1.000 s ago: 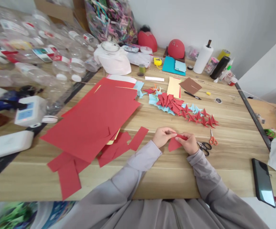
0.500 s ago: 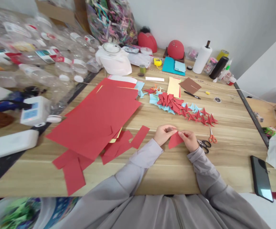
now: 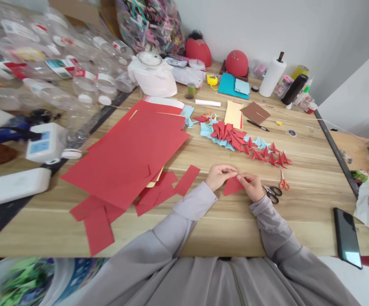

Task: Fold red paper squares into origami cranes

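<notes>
1. Red paper piece point(image 3: 232, 186): near half of bench point(image 3: 222, 238), between the hands, spreading nearward from the grip; long axis unclear.
2. Left hand point(image 3: 218, 177) — grip pinching its far corner.
3. Right hand point(image 3: 252, 186) — likewise, equally close.

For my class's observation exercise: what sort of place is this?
Probably a paper-craft workspace: large red sheets, folded red and light-blue paper pieces and orange-handled scissors lie on the table.
</notes>
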`<state>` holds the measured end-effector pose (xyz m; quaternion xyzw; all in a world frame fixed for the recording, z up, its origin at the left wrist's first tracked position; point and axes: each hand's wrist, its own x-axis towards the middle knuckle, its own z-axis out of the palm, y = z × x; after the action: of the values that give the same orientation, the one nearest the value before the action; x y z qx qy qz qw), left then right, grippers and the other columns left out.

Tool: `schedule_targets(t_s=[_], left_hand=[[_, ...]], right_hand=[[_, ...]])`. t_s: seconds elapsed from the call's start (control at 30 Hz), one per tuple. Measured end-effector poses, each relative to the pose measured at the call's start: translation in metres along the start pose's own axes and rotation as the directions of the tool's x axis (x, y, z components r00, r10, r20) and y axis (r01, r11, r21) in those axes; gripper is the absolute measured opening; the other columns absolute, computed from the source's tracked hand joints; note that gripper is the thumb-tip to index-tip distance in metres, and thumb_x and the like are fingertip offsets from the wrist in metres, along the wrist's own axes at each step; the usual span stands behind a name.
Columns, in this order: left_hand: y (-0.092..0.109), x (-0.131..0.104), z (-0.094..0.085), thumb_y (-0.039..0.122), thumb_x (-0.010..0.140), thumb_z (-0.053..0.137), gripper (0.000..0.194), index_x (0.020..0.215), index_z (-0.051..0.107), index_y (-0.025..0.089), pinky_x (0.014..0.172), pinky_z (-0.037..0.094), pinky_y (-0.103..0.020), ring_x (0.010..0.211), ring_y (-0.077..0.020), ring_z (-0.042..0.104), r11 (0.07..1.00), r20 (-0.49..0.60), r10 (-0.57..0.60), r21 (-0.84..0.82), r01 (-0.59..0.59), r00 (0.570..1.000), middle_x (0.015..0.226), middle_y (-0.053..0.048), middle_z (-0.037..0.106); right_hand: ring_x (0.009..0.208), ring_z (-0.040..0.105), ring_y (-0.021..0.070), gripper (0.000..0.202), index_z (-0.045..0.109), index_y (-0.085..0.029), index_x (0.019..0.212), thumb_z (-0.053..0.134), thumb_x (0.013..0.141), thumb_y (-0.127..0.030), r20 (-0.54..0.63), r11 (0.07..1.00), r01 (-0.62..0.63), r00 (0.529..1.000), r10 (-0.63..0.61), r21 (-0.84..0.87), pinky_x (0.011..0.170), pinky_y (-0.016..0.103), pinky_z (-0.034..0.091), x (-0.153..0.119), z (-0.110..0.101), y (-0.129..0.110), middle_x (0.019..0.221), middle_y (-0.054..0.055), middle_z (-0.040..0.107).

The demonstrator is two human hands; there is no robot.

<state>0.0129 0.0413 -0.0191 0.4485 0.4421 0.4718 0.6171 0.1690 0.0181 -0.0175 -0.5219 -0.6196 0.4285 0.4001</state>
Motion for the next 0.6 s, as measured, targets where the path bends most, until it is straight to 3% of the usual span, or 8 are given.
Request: schedule_targets(t_s=[0.2,0.37,0.6], left_hand=[[0.0010,-0.0021,0.0011,0.027,0.055,0.077,0.021,0.069,0.070,0.014,0.060,0.048,-0.026,0.060,-0.0138,0.061,1.000,-0.002,-0.003,0.004,0.003,1.000,0.064,-0.004,0.069],[0.0011,0.0004,-0.0019,0.029,0.055,0.077,0.022,0.069,0.071,0.014,0.067,0.050,-0.027,0.065,-0.0152,0.063,1.000,0.017,-0.004,-0.014,0.004,1.000,0.069,-0.005,0.071],[0.0017,0.0019,-0.0032,0.033,0.055,0.078,0.026,0.070,0.071,0.014,0.066,0.049,-0.027,0.065,-0.0153,0.063,0.998,-0.074,0.022,-0.056,-0.026,0.997,0.068,-0.005,0.071]], right_hand=[[0.061,0.060,0.0163,0.027,0.071,-0.015,0.071,0.071,0.066,-0.041,-0.022,0.998,-0.065,0.998,0.066,0.008,0.061,0.028,0.048,0.0009,0.0023,0.0018,0.068,0.005,0.070],[0.057,0.057,0.0137,0.025,0.072,-0.015,0.071,0.074,0.063,-0.039,-0.015,0.988,-0.105,0.994,0.107,0.112,0.057,0.026,0.047,0.0030,0.0011,0.0037,0.065,0.002,0.069],[0.044,0.051,0.0119,0.041,0.070,-0.016,0.068,0.063,0.068,-0.057,0.092,0.952,-0.185,0.982,0.167,0.243,0.042,0.026,0.046,0.0066,-0.0033,0.0027,0.050,-0.001,0.059]])
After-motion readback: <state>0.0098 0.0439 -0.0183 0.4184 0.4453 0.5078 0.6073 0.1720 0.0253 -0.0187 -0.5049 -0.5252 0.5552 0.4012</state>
